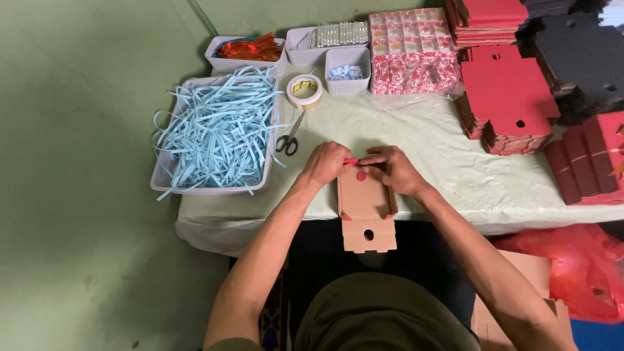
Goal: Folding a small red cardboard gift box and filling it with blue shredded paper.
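A small cardboard box (364, 201), red outside and brown inside, lies at the table's near edge with its lid flap hanging toward me. My left hand (325, 162) pinches the box's far left corner. At the far right corner my right hand (392, 169) grips the red far wall. Both hands press on that far end, and their fingertips almost meet above it.
A grey basket (162, 175) of pale blue paper shreds sits left. Scissors (288, 140) and a tape roll (304, 90) lie behind my hands. Small baskets (347, 70), wrapped packets (409, 55) and stacks of flat red boxes (507, 97) fill the back and right.
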